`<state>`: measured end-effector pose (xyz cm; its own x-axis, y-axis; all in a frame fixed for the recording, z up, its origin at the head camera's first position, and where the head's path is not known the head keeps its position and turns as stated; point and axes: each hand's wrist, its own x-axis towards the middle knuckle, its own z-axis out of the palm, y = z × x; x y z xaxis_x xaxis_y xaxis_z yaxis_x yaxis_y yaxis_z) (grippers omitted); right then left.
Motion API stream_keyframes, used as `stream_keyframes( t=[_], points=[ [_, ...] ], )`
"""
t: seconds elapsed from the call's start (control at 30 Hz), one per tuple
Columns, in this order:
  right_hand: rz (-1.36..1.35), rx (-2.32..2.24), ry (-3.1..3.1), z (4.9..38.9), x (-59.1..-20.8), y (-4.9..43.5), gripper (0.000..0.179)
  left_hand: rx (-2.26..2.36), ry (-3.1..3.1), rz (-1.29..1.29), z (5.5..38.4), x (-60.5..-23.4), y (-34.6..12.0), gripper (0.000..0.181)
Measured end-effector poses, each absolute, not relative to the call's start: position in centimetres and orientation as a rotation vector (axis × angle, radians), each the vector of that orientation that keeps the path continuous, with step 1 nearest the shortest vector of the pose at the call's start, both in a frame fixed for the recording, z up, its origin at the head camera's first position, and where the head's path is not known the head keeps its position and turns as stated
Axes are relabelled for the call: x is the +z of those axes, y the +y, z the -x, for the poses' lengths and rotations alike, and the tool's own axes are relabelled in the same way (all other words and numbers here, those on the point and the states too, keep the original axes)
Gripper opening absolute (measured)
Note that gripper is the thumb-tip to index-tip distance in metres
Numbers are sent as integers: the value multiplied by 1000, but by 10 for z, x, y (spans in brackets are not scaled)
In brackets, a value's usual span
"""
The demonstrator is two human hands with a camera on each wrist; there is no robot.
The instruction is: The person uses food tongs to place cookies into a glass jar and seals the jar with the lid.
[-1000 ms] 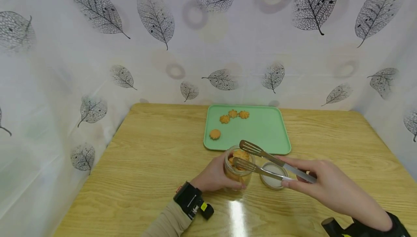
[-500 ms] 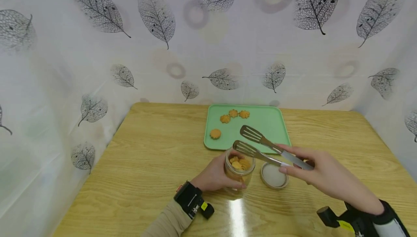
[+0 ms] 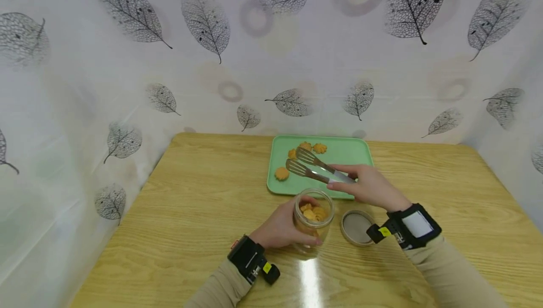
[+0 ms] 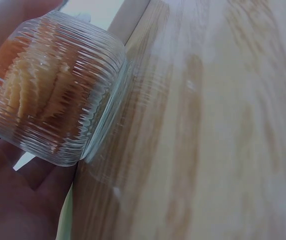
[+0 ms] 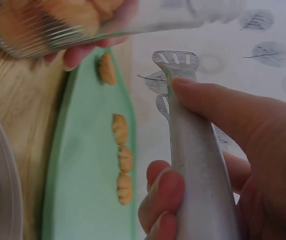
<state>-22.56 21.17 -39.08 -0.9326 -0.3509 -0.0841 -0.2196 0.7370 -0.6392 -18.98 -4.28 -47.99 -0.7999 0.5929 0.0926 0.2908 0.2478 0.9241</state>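
My left hand (image 3: pixel 282 225) is wrapped around a ribbed glass jar (image 3: pixel 314 235), its mouth uncovered. Inside the jar lie several golden cookies (image 3: pixel 313 213), also visible through the glass in the left wrist view. My right hand (image 3: pixel 371 186) grips a pair of tongs (image 3: pixel 320 166) with slotted brown ends and pale handles. The tongs' ends stand apart, with no cookie visible between them, above the left part of a green tray (image 3: pixel 345 150). Near those ends, a round cookie (image 3: pixel 282 174) lies on the tray; several more form a group behind, partly covered by the tongs in the head view.
A round lid (image 3: pixel 357 228) lies on the wooden table (image 3: pixel 203 190), right of the jar and below my right wrist. A leaf-patterned curtain (image 3: pixel 229 16) hangs behind the table and along both sides.
The right hand has lifted the tongs out of the jar's mouth and carried them forward and left over the tray. The cookies in the jar sit lower. The left hand stays put.
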Motion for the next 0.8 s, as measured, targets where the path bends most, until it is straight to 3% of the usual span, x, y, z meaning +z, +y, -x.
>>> stream_keyframes(
  t=[0.47, 0.8],
  points=[
    [599, -845, 2789, 250, -421, 188, 55, 1559, 2260, -826, 189, -479, -42, 75],
    [545, -798, 2777, 254, -427, 176, 56, 1566, 2262, -827, 189, -478, -42, 75]
  ],
)
